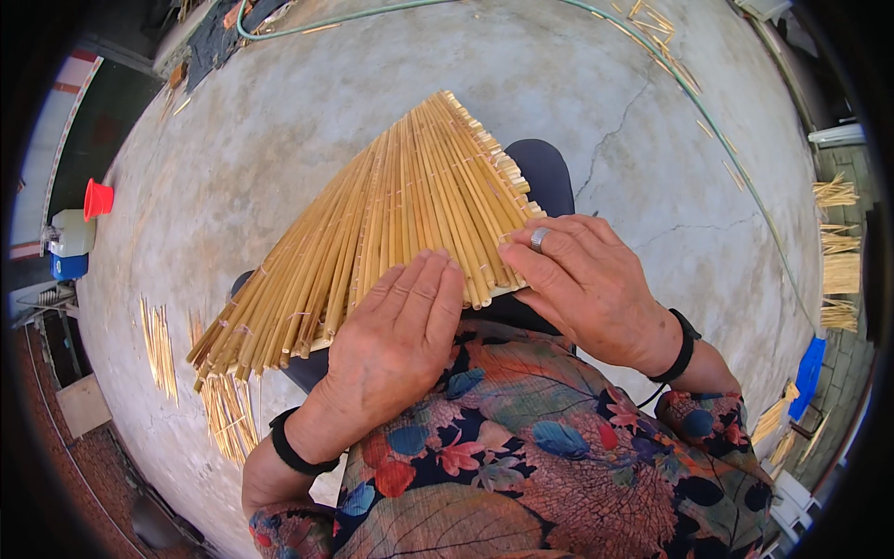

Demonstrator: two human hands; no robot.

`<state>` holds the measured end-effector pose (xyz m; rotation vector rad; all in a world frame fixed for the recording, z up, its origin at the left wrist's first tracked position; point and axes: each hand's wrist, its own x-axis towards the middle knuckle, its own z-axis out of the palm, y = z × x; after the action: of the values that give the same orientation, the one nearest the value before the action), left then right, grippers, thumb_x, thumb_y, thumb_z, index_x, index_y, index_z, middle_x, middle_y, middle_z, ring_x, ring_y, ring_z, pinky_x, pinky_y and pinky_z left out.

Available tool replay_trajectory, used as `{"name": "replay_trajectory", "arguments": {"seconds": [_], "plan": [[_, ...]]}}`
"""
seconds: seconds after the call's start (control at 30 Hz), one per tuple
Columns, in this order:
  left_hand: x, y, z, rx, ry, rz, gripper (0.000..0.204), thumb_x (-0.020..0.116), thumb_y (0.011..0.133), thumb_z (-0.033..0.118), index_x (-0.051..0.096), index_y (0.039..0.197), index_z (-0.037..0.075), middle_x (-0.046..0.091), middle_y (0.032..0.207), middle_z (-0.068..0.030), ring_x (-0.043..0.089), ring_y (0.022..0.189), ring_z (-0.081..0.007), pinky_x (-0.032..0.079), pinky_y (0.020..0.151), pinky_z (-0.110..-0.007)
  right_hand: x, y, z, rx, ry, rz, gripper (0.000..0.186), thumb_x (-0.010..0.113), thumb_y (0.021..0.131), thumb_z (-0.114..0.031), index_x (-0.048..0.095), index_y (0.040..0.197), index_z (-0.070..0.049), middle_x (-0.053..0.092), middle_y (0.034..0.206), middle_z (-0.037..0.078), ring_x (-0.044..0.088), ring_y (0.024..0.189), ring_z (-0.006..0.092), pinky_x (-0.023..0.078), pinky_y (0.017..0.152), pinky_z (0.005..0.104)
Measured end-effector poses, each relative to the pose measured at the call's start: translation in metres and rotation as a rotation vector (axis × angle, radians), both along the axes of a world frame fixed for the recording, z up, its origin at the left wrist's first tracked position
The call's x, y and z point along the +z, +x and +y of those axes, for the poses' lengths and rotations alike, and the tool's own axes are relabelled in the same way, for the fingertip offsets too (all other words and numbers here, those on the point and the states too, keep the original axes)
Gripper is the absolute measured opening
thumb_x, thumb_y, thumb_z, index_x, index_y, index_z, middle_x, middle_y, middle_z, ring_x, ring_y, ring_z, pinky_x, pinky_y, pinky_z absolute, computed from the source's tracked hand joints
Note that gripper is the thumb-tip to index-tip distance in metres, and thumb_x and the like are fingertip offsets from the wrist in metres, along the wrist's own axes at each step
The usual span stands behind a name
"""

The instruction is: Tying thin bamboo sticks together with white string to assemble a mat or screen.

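Note:
A mat of tan reed stalks (372, 214), bound in rows with thin thread, lies over my lap. Its cut ends form a stepped edge on the right. My left hand (396, 326) rests on the near edge with its fingers stretched flat over the stalks; the thumb is hidden. At the near right corner, my right hand (596, 289) has its fingers bent around the edge of the mat, gripping it. A ring is on one of its fingers. Both wrists wear black bands.
Loose stalk bundles (228, 415) lie on the concrete floor (708, 214) at left, with more bundles (841, 275) along the right wall. A green hose (736, 158) curves across the far and right side. A red bucket (98, 199) and a blue-and-white container (70, 244) stand at left.

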<state>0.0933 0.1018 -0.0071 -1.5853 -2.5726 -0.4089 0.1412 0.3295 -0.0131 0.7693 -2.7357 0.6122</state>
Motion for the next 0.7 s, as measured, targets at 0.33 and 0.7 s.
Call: {"name": "replay_trajectory", "arguments": {"seconds": [0.33, 0.7], "plan": [[0.014, -0.001, 0.02, 0.056, -0.134, 0.073, 0.044, 0.055, 0.075, 0.011, 0.052, 0.115, -0.006, 0.06, 0.111, -0.0192, 0.059, 0.105, -0.0303, 0.046, 0.09, -0.042, -0.004, 0.003, 0.007, -0.057, -0.069, -0.051, 0.046, 0.068, 0.072, -0.011, 0.054, 0.114, 0.0, 0.055, 0.103, 0.013, 0.055, 0.099, 0.0298, 0.042, 0.083, 0.0406], [0.006, -0.001, 0.022, 0.004, -0.066, -0.053, 0.043, 0.054, 0.075, 0.008, 0.052, 0.114, -0.009, 0.058, 0.114, -0.022, 0.058, 0.107, -0.0334, 0.045, 0.093, -0.041, -0.009, 0.007, 0.02, -0.126, -0.167, -0.14, 0.05, 0.07, 0.072, -0.012, 0.053, 0.118, -0.005, 0.055, 0.11, 0.011, 0.053, 0.104, 0.0293, 0.042, 0.086, 0.0383]]}}
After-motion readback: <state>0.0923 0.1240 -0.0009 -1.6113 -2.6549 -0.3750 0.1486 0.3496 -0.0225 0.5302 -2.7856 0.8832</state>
